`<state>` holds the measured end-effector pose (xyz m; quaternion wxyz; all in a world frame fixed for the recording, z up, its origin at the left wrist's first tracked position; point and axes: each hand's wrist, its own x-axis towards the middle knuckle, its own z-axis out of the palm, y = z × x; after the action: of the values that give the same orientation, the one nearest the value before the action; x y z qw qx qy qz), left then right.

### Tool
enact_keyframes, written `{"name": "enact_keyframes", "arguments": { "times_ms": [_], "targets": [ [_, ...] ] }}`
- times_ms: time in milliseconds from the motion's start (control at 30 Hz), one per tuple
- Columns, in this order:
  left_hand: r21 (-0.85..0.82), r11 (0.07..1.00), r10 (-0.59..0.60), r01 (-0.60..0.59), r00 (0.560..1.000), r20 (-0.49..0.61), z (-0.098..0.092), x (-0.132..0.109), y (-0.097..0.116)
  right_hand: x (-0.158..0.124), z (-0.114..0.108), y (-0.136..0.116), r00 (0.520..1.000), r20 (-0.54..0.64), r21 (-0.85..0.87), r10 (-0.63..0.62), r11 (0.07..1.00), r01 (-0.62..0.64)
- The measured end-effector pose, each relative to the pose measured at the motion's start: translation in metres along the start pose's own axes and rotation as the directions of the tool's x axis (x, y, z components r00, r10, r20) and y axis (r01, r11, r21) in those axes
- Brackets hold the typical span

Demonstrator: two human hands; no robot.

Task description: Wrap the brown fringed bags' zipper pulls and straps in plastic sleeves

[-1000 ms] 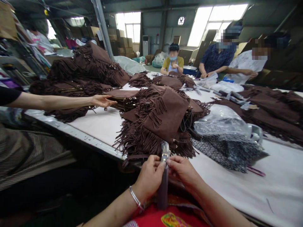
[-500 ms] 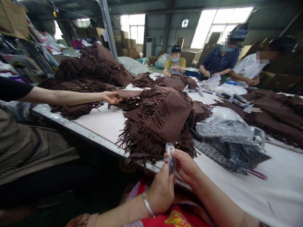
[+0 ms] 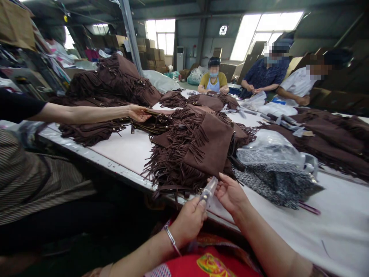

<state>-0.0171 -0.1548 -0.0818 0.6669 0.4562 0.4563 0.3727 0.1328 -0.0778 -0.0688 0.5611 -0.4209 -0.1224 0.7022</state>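
Observation:
My left hand (image 3: 191,219) is closed on a small clear plastic sleeve (image 3: 210,188), which tilts up to the right. Something with shiny metal bits shows inside it. Beside the sleeve's upper end, my right hand (image 3: 232,196) has its thumb apart from its curled fingers; whether the fingertips touch the plastic I cannot tell. Just beyond both hands lies a pile of brown fringed bags (image 3: 211,144) at the table edge. Another person's hand (image 3: 140,113) reaches in from the left and touches a brown bag with a metal zip.
A clear plastic bag (image 3: 268,150) and black-and-white speckled fabric (image 3: 276,184) lie right of the pile. More brown fringed pieces (image 3: 337,142) cover the far right, and a tall heap (image 3: 115,82) stands back left. Several co-workers sit across the white table (image 3: 340,219).
My right hand has opened from its pinch on the sleeve and shifted right. The sleeve now tilts right in my left hand. The other person's hand has lifted the bag edge slightly.

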Motion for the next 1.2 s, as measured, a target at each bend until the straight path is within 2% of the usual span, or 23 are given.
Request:
{"name": "enact_keyframes", "arguments": {
  "times_ms": [133, 233, 300, 400, 500, 633, 767, 900, 1033, 1133, 1200],
  "targets": [
    [-0.236, 0.956, -0.158, 0.176, 0.983, 0.092, -0.005, -0.002, 0.004, -0.025, -0.013, 0.003, 0.994, -0.010, -0.099, 0.105, 0.990, -0.105],
    [-0.372, 0.889, -0.214, 0.269, 0.960, 0.182, -0.004, -0.004, 0.005, -0.041, -0.012, 0.017, 0.967, 0.097, -0.072, 0.237, 0.970, -0.231],
    [-0.429, 0.847, -0.226, 0.313, 0.944, 0.241, -0.001, -0.005, 0.004, -0.042, -0.006, 0.026, 0.954, 0.135, -0.044, 0.266, 0.964, -0.263],
    [-0.463, 0.813, -0.226, 0.353, 0.924, 0.307, 0.004, -0.006, 0.002, -0.029, 0.004, 0.030, 0.982, -0.009, -0.019, 0.189, 0.982, -0.189],
    [-0.464, 0.815, -0.232, 0.347, 0.929, 0.287, 0.005, -0.006, 0.002, -0.009, 0.008, 0.026, 0.989, -0.114, -0.019, 0.092, 0.995, -0.095],
    [-0.402, 0.859, -0.255, 0.318, 0.945, 0.203, 0.002, -0.005, 0.004, 0.002, 0.002, 0.018, 0.990, -0.112, -0.018, 0.088, 0.996, -0.091],
    [-0.361, 0.877, -0.260, 0.316, 0.945, 0.197, -0.006, -0.002, 0.004, -0.012, -0.013, 0.006, 0.991, -0.013, -0.101, 0.130, 0.986, -0.131],
    [-0.343, 0.879, -0.268, 0.331, 0.938, 0.219, -0.009, 0.000, 0.002, -0.036, -0.027, 0.006, 0.968, 0.047, -0.302, 0.248, 0.927, -0.223],
    [-0.210, 0.936, -0.233, 0.283, 0.944, 0.234, -0.004, 0.000, 0.002, -0.042, -0.030, 0.021, 0.970, 0.100, -0.496, 0.222, 0.856, -0.145],
    [-0.101, 0.962, -0.230, 0.254, 0.953, 0.199, -0.005, 0.002, 0.005, -0.037, -0.028, 0.028, 0.984, 0.085, -0.540, 0.156, 0.837, -0.086],
    [-0.119, 0.951, -0.255, 0.287, 0.939, 0.229, -0.008, 0.004, 0.008, -0.035, -0.026, 0.030, 0.989, 0.090, -0.547, 0.121, 0.835, -0.052]
  ]
}}
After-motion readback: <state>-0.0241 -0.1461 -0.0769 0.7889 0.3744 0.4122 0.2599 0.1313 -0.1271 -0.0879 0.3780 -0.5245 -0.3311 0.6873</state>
